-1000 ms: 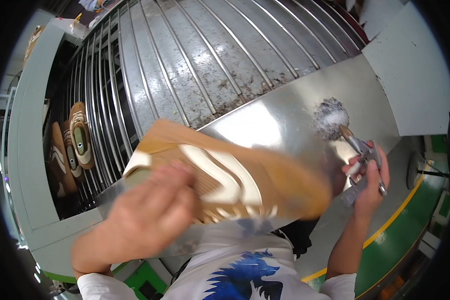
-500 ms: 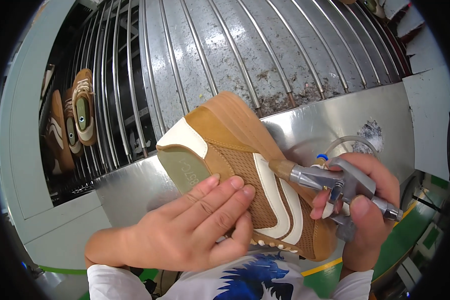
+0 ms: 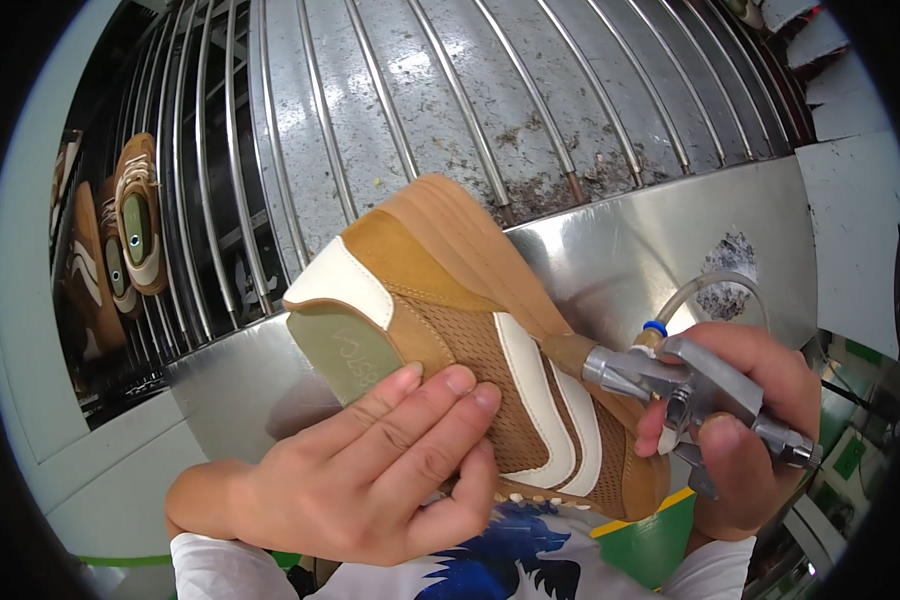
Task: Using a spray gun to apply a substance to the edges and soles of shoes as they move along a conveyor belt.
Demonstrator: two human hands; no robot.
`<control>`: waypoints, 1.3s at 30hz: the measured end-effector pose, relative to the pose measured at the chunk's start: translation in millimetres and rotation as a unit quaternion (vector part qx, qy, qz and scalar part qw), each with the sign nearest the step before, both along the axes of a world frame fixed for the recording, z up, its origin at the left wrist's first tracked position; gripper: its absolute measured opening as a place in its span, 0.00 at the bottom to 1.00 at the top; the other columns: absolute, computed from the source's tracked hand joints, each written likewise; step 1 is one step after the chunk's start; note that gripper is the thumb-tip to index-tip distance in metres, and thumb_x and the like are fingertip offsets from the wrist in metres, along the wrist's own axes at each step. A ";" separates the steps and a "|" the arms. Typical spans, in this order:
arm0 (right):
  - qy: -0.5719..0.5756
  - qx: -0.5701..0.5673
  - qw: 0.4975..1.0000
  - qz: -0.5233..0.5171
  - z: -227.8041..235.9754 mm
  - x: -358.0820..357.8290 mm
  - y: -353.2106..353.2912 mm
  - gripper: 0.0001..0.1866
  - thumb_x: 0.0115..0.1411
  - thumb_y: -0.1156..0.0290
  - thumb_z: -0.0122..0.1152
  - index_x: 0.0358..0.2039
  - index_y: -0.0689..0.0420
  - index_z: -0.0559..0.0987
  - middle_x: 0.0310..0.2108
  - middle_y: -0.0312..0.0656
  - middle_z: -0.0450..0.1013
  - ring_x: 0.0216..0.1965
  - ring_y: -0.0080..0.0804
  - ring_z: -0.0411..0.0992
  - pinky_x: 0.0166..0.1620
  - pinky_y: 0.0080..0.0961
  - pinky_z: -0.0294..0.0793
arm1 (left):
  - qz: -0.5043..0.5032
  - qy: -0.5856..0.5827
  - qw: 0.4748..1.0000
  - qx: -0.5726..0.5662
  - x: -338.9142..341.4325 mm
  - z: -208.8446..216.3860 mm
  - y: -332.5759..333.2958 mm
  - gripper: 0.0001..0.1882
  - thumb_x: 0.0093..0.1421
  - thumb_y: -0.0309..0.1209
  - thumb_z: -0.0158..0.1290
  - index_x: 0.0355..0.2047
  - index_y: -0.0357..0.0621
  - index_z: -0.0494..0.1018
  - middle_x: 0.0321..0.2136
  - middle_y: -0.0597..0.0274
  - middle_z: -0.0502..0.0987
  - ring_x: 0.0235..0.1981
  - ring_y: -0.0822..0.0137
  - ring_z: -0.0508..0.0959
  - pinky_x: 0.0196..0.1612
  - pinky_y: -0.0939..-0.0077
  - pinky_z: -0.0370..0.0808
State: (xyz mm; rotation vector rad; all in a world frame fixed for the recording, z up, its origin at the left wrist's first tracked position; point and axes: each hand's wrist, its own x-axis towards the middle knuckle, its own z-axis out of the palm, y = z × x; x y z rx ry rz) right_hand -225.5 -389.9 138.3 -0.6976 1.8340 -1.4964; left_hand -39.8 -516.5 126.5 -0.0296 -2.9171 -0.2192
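A brown sneaker (image 3: 440,330) with white stripes, a tan sole and a green shoe last (image 3: 342,350) in its opening is held on its side over the metal edge. My left hand (image 3: 390,465) is closed on it, with the fingers pressed together against the mesh upper; the thumb's grip underneath is hidden. My right hand (image 3: 760,420) grips a silver metal gun (image 3: 705,385) with a tan, brush-like tip (image 3: 570,354). That tip touches the shoe where the upper meets the sole, beside the white stripe. From the gun's blue-ringed fitting runs a clear hose (image 3: 715,279).
Ahead lies a rack of metal bars (image 3: 470,95) over a stained metal sheet. More brown sneakers (image 3: 140,215) rest at the left on the bars. A shiny metal ledge (image 3: 660,240) borders the rack on my side, with a worn patch on its right.
In the picture, the shoe and rack have shifted slightly left. The gun's tip has slid a little along the sole seam toward the toe, and the gun has moved slightly right and down.
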 end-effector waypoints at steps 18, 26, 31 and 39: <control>0.039 0.027 0.996 -0.076 9.2 -7.6 85.9 0.30 0.51 0.51 0.62 0.32 0.73 0.71 0.28 0.54 0.71 0.14 0.34 0.72 0.17 0.22 0.73 | -0.010 -0.039 0.998 -0.039 -7.2 11.7 3.5 0.06 0.50 0.26 0.54 0.31 0.46 0.70 0.39 0.53 0.77 0.40 0.58 0.79 0.42 0.68 0.79; -0.088 -0.077 0.984 -0.132 -30.1 -54.7 107.1 0.27 0.56 0.58 0.54 0.46 0.70 0.70 0.27 0.49 0.74 0.21 0.31 0.73 0.25 0.20 0.72 | 0.007 -0.164 0.986 0.039 -30.6 53.1 14.9 0.25 0.38 0.28 0.60 0.39 0.34 0.68 0.34 0.48 0.77 0.33 0.51 0.80 0.37 0.66 0.79; 0.030 -0.027 0.991 -0.124 -70.9 -94.7 121.8 0.22 0.60 0.65 0.47 0.50 0.68 0.68 0.28 0.46 0.74 0.25 0.28 0.74 0.28 0.15 0.65 | 0.103 -0.218 0.926 0.292 3.0 26.7 31.7 0.41 0.40 0.30 0.63 0.52 0.25 0.57 0.40 0.39 0.73 0.38 0.45 0.77 0.39 0.64 0.77; -0.167 0.055 0.977 0.120 -26.0 -130.0 35.4 0.22 0.55 0.62 0.51 0.44 0.67 0.73 0.21 0.44 0.74 0.18 0.24 0.73 0.19 0.14 0.63 | 0.170 -0.185 0.915 0.315 48.7 1.4 51.0 0.48 0.37 0.31 0.64 0.56 0.24 0.54 0.52 0.38 0.66 0.51 0.47 0.71 0.54 0.62 0.67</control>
